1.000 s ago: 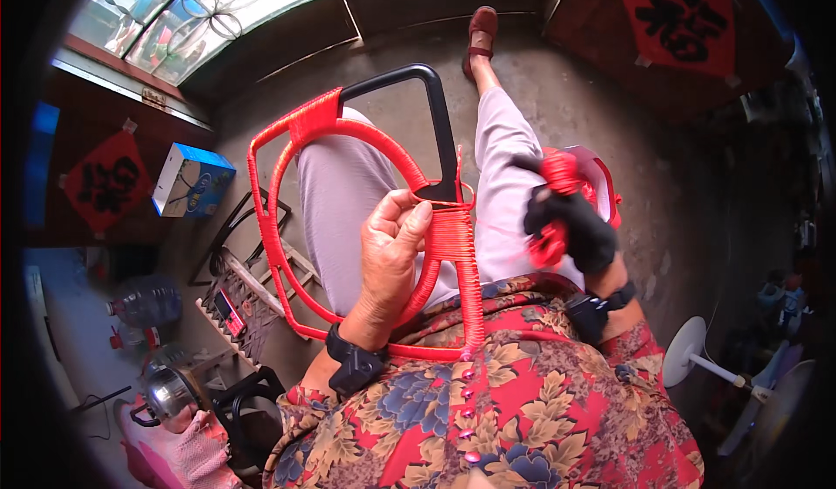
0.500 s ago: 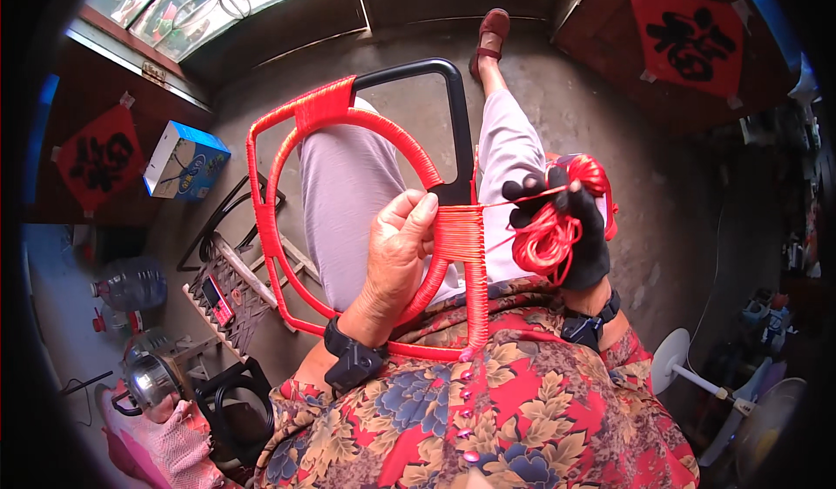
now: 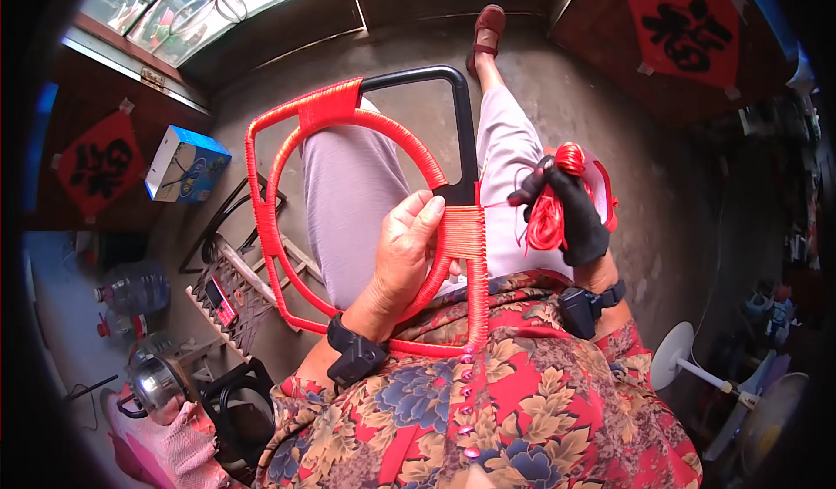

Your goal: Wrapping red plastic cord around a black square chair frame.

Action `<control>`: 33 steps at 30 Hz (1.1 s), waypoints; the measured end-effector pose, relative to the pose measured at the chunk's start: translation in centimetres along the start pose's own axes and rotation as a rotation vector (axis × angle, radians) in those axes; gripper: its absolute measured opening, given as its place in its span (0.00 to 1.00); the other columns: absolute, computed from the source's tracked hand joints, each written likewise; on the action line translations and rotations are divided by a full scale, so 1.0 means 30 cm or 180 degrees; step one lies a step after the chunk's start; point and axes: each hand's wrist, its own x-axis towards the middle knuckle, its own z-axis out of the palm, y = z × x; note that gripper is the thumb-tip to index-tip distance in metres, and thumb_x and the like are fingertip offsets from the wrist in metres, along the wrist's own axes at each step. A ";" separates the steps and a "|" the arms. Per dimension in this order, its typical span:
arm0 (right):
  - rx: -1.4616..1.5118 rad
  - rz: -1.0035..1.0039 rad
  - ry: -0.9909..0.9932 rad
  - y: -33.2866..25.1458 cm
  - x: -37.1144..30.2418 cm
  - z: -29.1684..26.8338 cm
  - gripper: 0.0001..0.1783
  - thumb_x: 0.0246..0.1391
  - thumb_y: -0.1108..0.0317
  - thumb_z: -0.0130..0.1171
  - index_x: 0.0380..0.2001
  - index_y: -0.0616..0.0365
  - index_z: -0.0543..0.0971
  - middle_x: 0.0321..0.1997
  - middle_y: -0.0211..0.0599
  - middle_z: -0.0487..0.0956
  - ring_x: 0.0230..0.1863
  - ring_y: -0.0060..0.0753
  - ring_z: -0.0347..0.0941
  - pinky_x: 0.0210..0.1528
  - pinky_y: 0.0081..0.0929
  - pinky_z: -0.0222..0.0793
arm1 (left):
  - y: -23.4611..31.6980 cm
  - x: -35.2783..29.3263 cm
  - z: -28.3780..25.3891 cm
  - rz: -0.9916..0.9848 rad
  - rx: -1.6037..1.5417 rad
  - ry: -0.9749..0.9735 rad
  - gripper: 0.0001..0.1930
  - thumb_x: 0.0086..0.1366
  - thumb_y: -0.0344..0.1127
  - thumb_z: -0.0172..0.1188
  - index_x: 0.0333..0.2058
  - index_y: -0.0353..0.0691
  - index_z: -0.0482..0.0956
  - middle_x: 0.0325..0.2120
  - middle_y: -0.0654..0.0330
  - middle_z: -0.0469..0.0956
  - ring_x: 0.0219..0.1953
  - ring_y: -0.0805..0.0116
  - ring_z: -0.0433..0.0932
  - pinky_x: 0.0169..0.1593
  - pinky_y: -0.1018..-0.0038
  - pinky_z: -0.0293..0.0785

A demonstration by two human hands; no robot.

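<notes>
A square metal frame with a ring inside it [image 3: 326, 110] rests across my lap, mostly wound with red cord. Its far right corner [image 3: 462, 110] is bare black. My left hand [image 3: 402, 249] is closed on the joint between ring and outer bar, thumb on top beside the wound band [image 3: 462, 229]. To the right of the frame, my right hand [image 3: 583, 223], in a black glove, is closed around a looped bundle of red cord [image 3: 547, 217]. A thin strand runs from the wound band toward its fingers. The palm side of my left hand is hidden.
A blue and white box [image 3: 187, 165] stands on the floor at the left, near a low folding stool [image 3: 235, 284] with a red phone-like device on it. Clear plastic bottles [image 3: 135, 289] and a metal pot [image 3: 159, 389] are farther left. A white fan [image 3: 675, 356] stands at the right.
My right hand has turned and shifted slightly, and the cord bundle hangs closer under its fingers. My left hand keeps its hold, and the frame has hardly moved.
</notes>
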 end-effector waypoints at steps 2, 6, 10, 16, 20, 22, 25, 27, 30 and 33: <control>-0.0975 0.0116 0.0305 -0.050 0.036 -0.076 0.14 0.57 0.58 0.57 0.35 0.59 0.73 0.32 0.34 0.77 0.31 0.25 0.75 0.35 0.24 0.69 | 0.000 -0.002 0.007 0.0114 0.0150 0.0167 0.14 0.69 0.41 0.52 0.43 0.34 0.69 0.26 0.60 0.77 0.19 0.75 0.75 0.21 0.81 0.73; -0.2827 -0.1420 0.1127 -0.141 0.035 -0.039 0.17 0.52 0.63 0.61 0.41 0.63 0.73 0.34 0.40 0.79 0.34 0.30 0.77 0.40 0.29 0.71 | -0.003 -0.006 0.015 0.0857 0.1047 0.0611 0.23 0.67 0.40 0.55 0.54 0.33 0.63 0.37 0.60 0.75 0.37 0.76 0.76 0.37 0.83 0.73; -0.4597 -0.3829 0.0026 -0.164 0.008 0.203 0.18 0.46 0.73 0.60 0.44 0.56 0.75 0.41 0.41 0.78 0.43 0.45 0.76 0.47 0.36 0.70 | -0.006 -0.005 0.020 0.2136 0.1341 0.0499 0.33 0.60 0.36 0.62 0.59 0.32 0.56 0.53 0.52 0.65 0.55 0.66 0.66 0.50 0.75 0.71; -0.3623 -0.3361 -0.0674 -0.154 -0.038 0.264 0.14 0.48 0.72 0.59 0.40 0.59 0.76 0.41 0.40 0.78 0.46 0.36 0.75 0.51 0.32 0.70 | -0.001 -0.012 0.012 0.1682 0.1068 0.0749 0.22 0.62 0.35 0.56 0.52 0.32 0.65 0.46 0.56 0.73 0.50 0.69 0.71 0.54 0.72 0.66; -0.1746 -0.0811 -0.0713 -0.066 0.038 0.157 0.09 0.52 0.76 0.58 0.38 0.63 0.76 0.35 0.36 0.80 0.38 0.20 0.74 0.44 0.21 0.70 | -0.026 0.000 -0.040 0.1368 0.0671 0.0823 0.14 0.61 0.30 0.52 0.45 0.32 0.73 0.36 0.60 0.77 0.39 0.72 0.73 0.43 0.76 0.69; -0.1647 -0.0485 -0.1048 -0.024 0.057 0.150 0.13 0.52 0.75 0.59 0.43 0.62 0.75 0.41 0.37 0.79 0.42 0.18 0.73 0.46 0.21 0.70 | -0.033 0.005 -0.055 0.1254 0.0648 0.0837 0.14 0.60 0.30 0.52 0.44 0.32 0.74 0.35 0.59 0.78 0.38 0.73 0.72 0.42 0.75 0.69; -0.1745 -0.0203 -0.1296 0.017 0.077 0.164 0.20 0.52 0.72 0.61 0.49 0.61 0.72 0.44 0.35 0.79 0.45 0.18 0.73 0.49 0.23 0.70 | -0.043 0.011 -0.064 0.1213 0.0722 0.0957 0.15 0.58 0.30 0.51 0.42 0.31 0.76 0.35 0.57 0.79 0.37 0.71 0.74 0.42 0.73 0.69; -0.2378 -0.0445 -0.1629 0.026 0.079 0.181 0.22 0.52 0.70 0.63 0.50 0.59 0.72 0.44 0.33 0.79 0.45 0.19 0.73 0.49 0.24 0.70 | -0.045 0.014 -0.072 0.0689 0.0707 0.0894 0.11 0.60 0.28 0.50 0.39 0.32 0.77 0.37 0.56 0.80 0.41 0.67 0.78 0.47 0.72 0.71; -0.2316 -0.0531 -0.1205 0.045 0.097 0.137 0.21 0.50 0.73 0.62 0.49 0.59 0.74 0.43 0.31 0.79 0.43 0.21 0.74 0.47 0.23 0.70 | -0.039 0.016 -0.064 0.0469 0.0298 0.0629 0.15 0.62 0.35 0.50 0.43 0.32 0.77 0.38 0.57 0.80 0.38 0.69 0.79 0.45 0.73 0.73; -0.0830 -0.0671 -0.0555 0.001 0.064 0.074 0.17 0.53 0.71 0.55 0.47 0.61 0.74 0.46 0.34 0.77 0.49 0.26 0.71 0.57 0.26 0.64 | -0.017 0.017 -0.028 0.0399 -0.0082 0.0378 0.18 0.65 0.38 0.49 0.49 0.33 0.72 0.42 0.58 0.78 0.39 0.71 0.78 0.46 0.74 0.73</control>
